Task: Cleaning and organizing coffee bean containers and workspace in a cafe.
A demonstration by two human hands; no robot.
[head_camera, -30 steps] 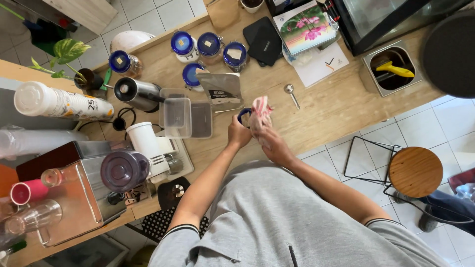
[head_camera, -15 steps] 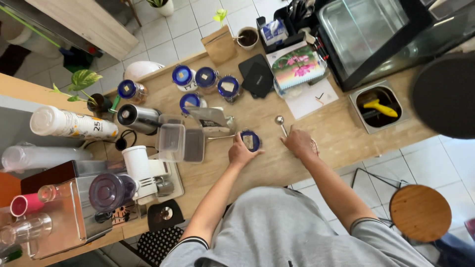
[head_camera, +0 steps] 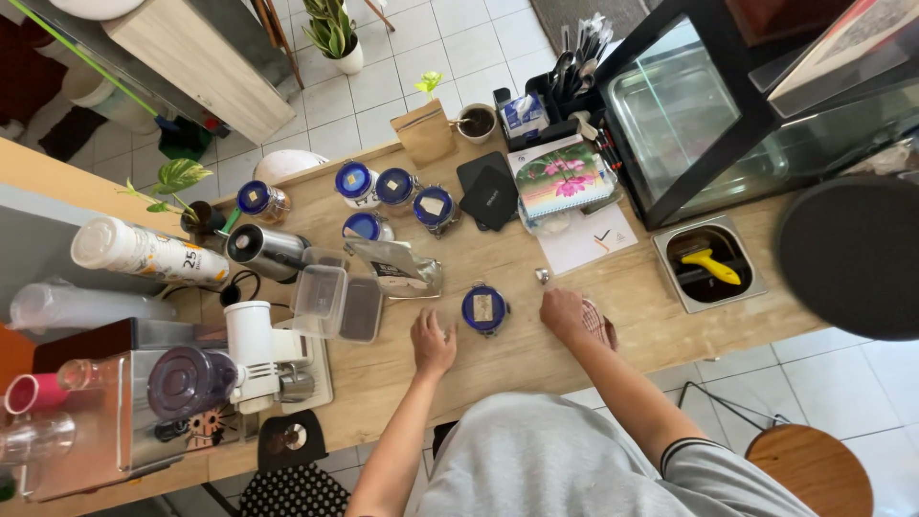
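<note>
A small glass jar with a blue lid [head_camera: 484,309] stands on the wooden counter [head_camera: 536,359] between my two hands. My left hand [head_camera: 433,343] lies flat on the counter just left of the jar, fingers apart, holding nothing. My right hand [head_camera: 565,311] is to the right of the jar, curled over a pink cloth [head_camera: 601,327] near the counter's front edge. A small metal spoon [head_camera: 542,276] lies just beyond my right hand.
Several more blue-lidded jars [head_camera: 394,187] stand at the back. A silver foil bag [head_camera: 397,268], clear plastic boxes [head_camera: 330,302], a steel kettle [head_camera: 268,251] and a white grinder [head_camera: 254,354] crowd the left. A glass display case [head_camera: 728,105] and a sunken bin [head_camera: 713,263] are right.
Both hands held the jar with the pink cloth a second ago. The jar now stands on the counter and my hands have moved apart, the right one taking the cloth.
</note>
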